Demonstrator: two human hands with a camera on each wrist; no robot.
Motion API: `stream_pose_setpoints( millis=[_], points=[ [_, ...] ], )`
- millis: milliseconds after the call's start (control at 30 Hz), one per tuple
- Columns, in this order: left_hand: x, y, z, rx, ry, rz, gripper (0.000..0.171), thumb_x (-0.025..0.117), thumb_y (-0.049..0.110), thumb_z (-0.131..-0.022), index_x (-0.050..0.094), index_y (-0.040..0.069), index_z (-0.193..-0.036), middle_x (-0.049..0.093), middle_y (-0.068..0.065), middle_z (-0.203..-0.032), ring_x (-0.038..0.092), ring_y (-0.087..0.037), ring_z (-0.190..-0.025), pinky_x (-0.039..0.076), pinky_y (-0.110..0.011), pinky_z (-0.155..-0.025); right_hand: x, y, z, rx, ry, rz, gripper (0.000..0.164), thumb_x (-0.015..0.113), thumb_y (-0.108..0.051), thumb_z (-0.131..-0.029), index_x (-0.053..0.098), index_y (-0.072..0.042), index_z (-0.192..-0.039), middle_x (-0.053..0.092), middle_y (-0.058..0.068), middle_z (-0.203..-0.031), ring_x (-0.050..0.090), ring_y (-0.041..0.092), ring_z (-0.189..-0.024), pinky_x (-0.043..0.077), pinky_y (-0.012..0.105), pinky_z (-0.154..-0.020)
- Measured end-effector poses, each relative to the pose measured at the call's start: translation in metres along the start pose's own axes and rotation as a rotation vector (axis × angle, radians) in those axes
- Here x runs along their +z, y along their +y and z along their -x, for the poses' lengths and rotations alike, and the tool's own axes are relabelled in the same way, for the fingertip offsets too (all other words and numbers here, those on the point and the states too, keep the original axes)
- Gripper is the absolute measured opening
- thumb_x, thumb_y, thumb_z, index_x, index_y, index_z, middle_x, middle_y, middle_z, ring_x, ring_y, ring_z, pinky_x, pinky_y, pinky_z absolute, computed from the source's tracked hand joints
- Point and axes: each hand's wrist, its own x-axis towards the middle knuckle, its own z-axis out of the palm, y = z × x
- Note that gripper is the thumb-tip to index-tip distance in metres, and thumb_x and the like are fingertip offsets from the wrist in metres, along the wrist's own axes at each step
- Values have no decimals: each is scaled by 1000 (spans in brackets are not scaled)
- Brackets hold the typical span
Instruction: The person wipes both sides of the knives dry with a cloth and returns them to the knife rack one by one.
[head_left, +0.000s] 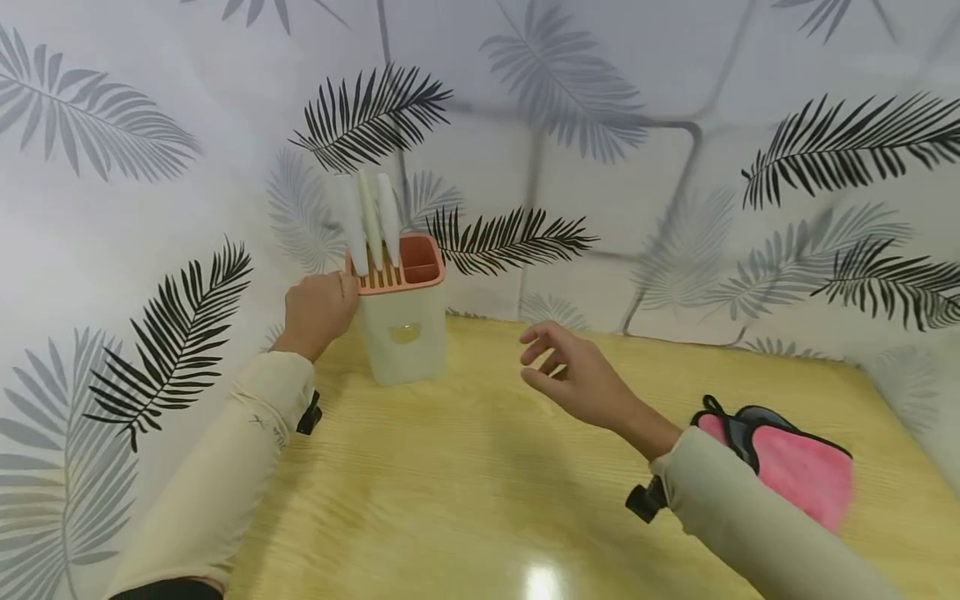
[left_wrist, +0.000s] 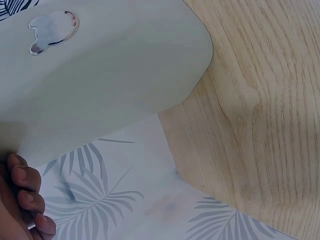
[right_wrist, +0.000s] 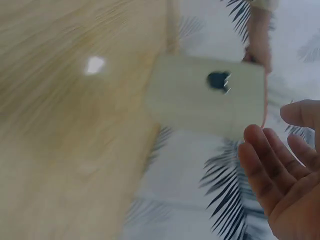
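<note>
A pale knife holder (head_left: 407, 337) with an orange top and a bear-shaped window stands upright at the table's back left. Three light-handled knives (head_left: 372, 225) are upright in its slots. At the holder's left upper edge, my left hand (head_left: 321, 312) grips the rim, its fingers curled in the left wrist view; the contact is partly hidden. My right hand (head_left: 573, 375) hovers over the table to the right of the holder. Its fingers are loosely bent and hold nothing, and the right wrist view shows the thumb apart from them.
A folded pink cloth item (head_left: 802, 471) with black trim lies on the right of the wooden table (head_left: 450, 483), beside my right forearm. A leaf-patterned wall covering (head_left: 585, 192) rises directly behind the table and along its left side.
</note>
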Motion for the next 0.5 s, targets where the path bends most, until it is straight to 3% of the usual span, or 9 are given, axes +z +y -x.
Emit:
stream_pose_setpoints(
  millis=[100,167,233,300,400,500],
  points=[
    [-3,-4,-5,-22,-31,-8,53,20,23,-102,38,13,-54,31,-2,-46,32,-22,-42,23,-32,-40,-11,23,23,52,22,26,27,64,-17,-98,58,-11,-123,68,11,-109,69,15,-85,57,27,-73],
    [-2,-6,-4,-35,-12,-3,52,19,27,-103,41,11,-59,37,-4,-51,37,-25,-45,27,-35,-45,-18,35,40,88,52,32,21,64,-17,-97,60,-12,-118,68,9,-107,69,14,-85,57,26,-73],
    [1,-7,1,-34,66,3,48,23,31,-104,44,8,-67,43,-8,-59,44,-30,-52,32,-40,-51,-23,44,58,112,77,32,17,64,-16,-97,62,-13,-113,68,8,-104,69,12,-85,56,25,-71],
    [3,-6,10,-1,189,17,43,29,33,-102,46,6,-74,47,-12,-68,49,-35,-61,35,-46,-57,-29,53,74,132,92,43,13,64,-16,-97,63,-12,-110,68,6,-102,69,8,-84,56,25,-70],
    [3,6,24,104,358,46,36,40,32,-98,51,3,-79,52,-15,-72,52,-38,-66,38,-51,-61,-39,63,93,176,124,76,11,64,-17,-97,64,-12,-107,68,6,-99,67,3,-81,55,25,-66],
    [2,29,38,216,383,62,29,47,27,-95,54,3,-79,54,-14,-69,52,-37,-63,40,-49,-58,-51,70,105,244,151,121,11,63,-21,-99,64,-14,-107,69,7,-99,63,2,-75,51,25,-59]
  ],
)
